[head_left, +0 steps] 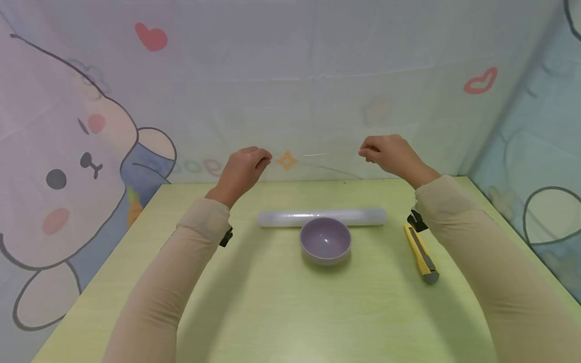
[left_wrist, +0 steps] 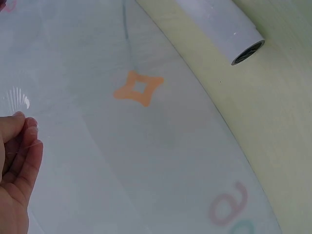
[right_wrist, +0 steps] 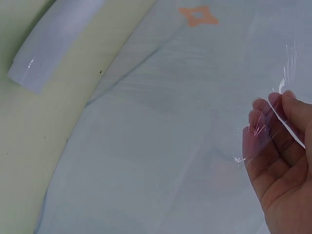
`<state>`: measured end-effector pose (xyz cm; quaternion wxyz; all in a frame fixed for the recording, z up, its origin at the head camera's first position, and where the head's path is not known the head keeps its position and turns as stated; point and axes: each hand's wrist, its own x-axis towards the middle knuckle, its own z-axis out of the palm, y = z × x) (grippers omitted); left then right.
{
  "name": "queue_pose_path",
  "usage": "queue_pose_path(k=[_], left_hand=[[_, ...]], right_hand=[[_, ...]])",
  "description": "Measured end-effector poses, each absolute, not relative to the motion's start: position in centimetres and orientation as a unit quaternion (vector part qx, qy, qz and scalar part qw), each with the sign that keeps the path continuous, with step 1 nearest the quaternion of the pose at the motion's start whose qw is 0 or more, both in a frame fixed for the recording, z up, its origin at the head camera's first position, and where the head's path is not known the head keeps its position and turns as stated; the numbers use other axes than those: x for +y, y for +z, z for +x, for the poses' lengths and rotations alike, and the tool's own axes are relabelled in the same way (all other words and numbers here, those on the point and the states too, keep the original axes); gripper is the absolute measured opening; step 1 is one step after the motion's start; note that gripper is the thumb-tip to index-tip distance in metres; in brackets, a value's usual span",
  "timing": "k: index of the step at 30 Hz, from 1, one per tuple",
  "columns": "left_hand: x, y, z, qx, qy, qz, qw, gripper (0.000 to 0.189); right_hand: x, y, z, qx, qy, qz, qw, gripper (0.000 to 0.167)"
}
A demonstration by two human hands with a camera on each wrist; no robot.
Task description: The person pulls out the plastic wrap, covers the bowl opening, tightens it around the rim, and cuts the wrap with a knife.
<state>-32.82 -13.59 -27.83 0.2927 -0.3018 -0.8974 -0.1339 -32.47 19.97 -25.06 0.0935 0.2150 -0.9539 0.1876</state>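
A sheet of clear plastic wrap (head_left: pixel 316 155) hangs stretched in the air between both hands; only glints and fine creases of it show. My left hand (head_left: pixel 245 169) pinches one corner between thumb and fingertips, with creases fanning out above the pinch in the left wrist view. Opposite it, my right hand (head_left: pixel 390 154) pinches the other side, and part of the film lies across its fingers (right_wrist: pixel 253 141). Below the hands, a purple bowl (head_left: pixel 325 242) stands upright on the table. Just behind the bowl lies a roll of plastic wrap (head_left: pixel 363 217).
A yellow utility knife (head_left: pixel 420 254) lies right of the bowl, near the right forearm. The light green table (head_left: pixel 281 312) ends at a printed cloth backdrop (head_left: pixel 272 60) behind and at the sides.
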Motion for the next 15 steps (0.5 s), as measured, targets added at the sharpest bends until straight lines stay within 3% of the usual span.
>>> queue_pose_path(k=[15], left_hand=[[-13.7,-27.6,-31.5,-0.892,-0.154,-0.313,0.288,0.015]], right_hand=[[20.5,-25.3,-31.3,-0.950,0.189,0.229,0.100,0.019]])
